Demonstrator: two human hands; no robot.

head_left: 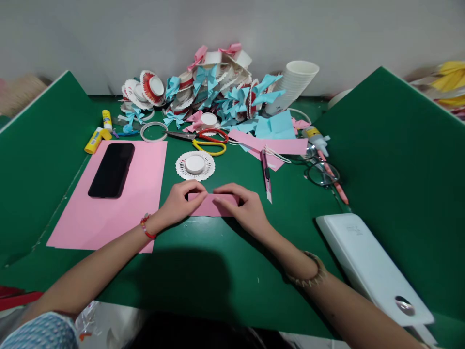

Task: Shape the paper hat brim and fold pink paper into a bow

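A small pink paper strip (pixel 209 208) is held between both hands just above the green table. My left hand (pixel 183 199) pinches its upper left part between thumb and fingers. My right hand (pixel 245 206) grips the upper right part in the same way, thumb on the near face. Just beyond the strip lies a white scalloped paper disc (pixel 195 166) with a round raised centre. Scissors (pixel 203 138) with red and yellow handles rest behind it. To the right of my right hand is a utility knife (pixel 266 177) with its blade out.
Pink sheets (pixel 141 213) lie at left under a black phone (pixel 112 170), near glue sticks (pixel 95 138). Paper bows and discs (pixel 214 87) pile up at the back beside stacked paper cups (pixel 296 80). Glasses (pixel 323 173) and a white lamp-like device (pixel 370 261) sit right. Green partitions (pixel 395 160) flank the table.
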